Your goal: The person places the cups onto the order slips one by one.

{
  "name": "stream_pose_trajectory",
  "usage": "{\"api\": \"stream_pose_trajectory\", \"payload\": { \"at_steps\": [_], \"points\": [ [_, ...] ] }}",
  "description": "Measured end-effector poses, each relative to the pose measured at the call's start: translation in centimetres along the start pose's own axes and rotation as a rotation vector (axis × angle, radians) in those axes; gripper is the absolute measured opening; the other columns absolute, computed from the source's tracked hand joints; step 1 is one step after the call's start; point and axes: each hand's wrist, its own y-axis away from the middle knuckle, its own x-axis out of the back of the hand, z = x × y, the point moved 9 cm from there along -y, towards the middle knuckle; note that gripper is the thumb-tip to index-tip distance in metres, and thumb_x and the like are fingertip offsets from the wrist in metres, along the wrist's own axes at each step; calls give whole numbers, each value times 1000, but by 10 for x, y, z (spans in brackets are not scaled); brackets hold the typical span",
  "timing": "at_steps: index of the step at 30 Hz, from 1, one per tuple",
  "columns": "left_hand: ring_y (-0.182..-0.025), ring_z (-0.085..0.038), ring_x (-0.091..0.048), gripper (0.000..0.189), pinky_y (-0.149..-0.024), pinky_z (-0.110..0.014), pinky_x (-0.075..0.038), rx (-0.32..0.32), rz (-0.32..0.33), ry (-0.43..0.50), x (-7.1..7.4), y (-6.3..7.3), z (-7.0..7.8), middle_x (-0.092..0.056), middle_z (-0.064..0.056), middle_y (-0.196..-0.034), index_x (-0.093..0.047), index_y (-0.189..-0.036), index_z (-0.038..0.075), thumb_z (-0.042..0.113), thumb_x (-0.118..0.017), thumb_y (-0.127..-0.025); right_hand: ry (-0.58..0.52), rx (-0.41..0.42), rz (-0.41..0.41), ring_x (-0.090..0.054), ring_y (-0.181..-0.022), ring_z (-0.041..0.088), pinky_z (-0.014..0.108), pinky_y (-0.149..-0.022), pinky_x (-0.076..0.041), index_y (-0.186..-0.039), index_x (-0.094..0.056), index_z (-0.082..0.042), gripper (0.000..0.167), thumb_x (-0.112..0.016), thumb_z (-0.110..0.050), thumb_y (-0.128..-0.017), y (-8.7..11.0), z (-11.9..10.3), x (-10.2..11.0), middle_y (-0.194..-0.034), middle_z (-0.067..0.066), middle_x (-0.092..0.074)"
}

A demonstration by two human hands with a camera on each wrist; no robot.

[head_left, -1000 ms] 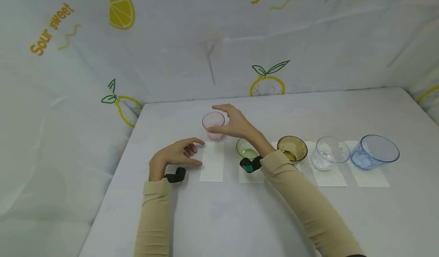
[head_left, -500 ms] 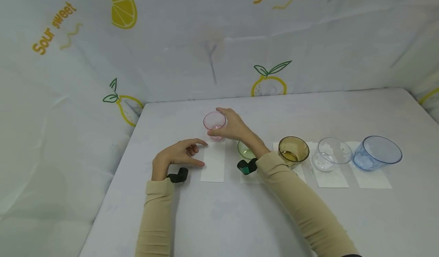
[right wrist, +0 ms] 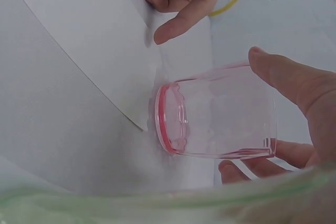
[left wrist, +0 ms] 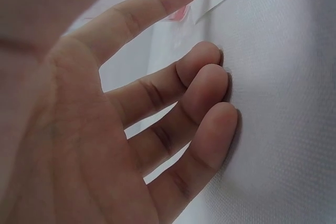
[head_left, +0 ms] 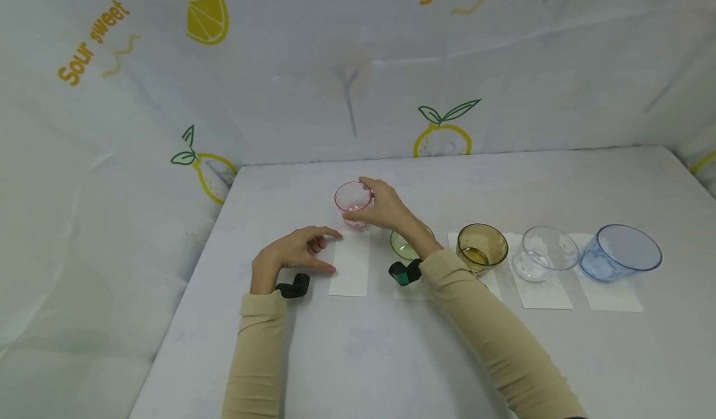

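Observation:
A pink-rimmed clear glass (head_left: pixel 352 202) stands upright on the white table, just behind a white paper card (head_left: pixel 349 273). My right hand (head_left: pixel 387 209) grips it from the right, thumb on the near side and fingers round the far side; in the right wrist view the thumb (right wrist: pixel 286 74) presses near the rim. The base of the glass is by the card's far end. My left hand (head_left: pixel 293 249) lies left of the card, holding nothing. Its fingertips (left wrist: pixel 212 129) touch the table, with index finger and thumb spread apart.
Right of the pink glass a green glass (head_left: pixel 401 248), partly behind my right forearm, an amber glass (head_left: pixel 482 250), a clear glass (head_left: pixel 550 254) and a blue glass (head_left: pixel 618 257) stand in a row on paper cards. A white printed cloth (head_left: pixel 313 96) hangs behind the table.
My right hand has moved in from around the pink glass and its thumb and fingers now hold it. The left hand has barely moved.

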Motion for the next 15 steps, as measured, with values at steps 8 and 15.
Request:
{"api": "stream_pose_trajectory", "payload": {
  "at_steps": [8, 15],
  "points": [
    [-101, -20, -49, 77, -91, -33, -43, 8, -3, -84, -4, -1, 4, -53, -7, -109, -57, -143, 21, 33, -92, -75, -15, 22, 14, -55, -132, 37, 50, -108, -50, -155, -39, 0, 88, -83, -30, -85, 0, 0, 1, -150, 24, -51],
    [-101, -20, -47, 87, -87, -34, -43, 52, -4, -138, -10, -4, 4, -50, -9, -110, -50, -148, 25, 34, -93, -73, -60, 20, 37, -58, -116, 34, 45, -98, -54, -152, -44, 1, 86, -86, -27, -83, 1, 1, 2, -140, 24, -58]
  ]
}}
